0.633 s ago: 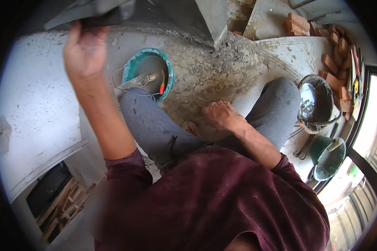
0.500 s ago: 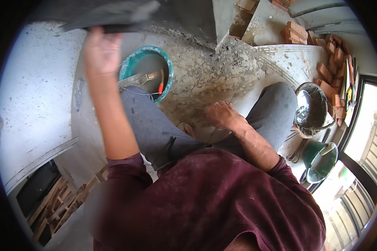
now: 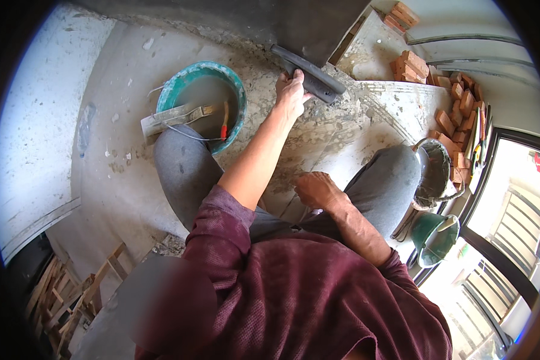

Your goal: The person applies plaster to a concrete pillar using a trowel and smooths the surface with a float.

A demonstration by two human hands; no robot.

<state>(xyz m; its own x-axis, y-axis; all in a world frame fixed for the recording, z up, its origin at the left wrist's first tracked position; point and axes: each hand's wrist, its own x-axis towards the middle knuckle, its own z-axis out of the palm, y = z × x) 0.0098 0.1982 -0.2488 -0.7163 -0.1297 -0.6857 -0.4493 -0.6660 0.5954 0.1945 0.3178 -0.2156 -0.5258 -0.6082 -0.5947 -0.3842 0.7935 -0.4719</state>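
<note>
My left hand (image 3: 291,95) grips a dark grey plastering float (image 3: 318,78), which is tilted at the lower right corner of the dark plastered wall (image 3: 234,21). My right hand (image 3: 319,191) is curled into a loose fist by my right thigh, with nothing seen in it. Left of my left forearm stands a teal bucket (image 3: 241,114) of murky liquid. A flat steel trowel (image 3: 162,120) with a wooden handle lies across its rim. Inside leans a tool with a red and wooden handle (image 3: 224,123).
Right of my right knee are a mortar-coated bucket (image 3: 433,174) and a green bucket (image 3: 433,240). Loose red bricks (image 3: 456,123) are piled along the right wall. Scrap wood (image 3: 81,306) lies at lower left. Mortar smears cover the floor (image 3: 270,150).
My left hand has swung right and down from the upper left wall, bringing the float to the wall's lower right corner. My right hand's fingers have curled in.
</note>
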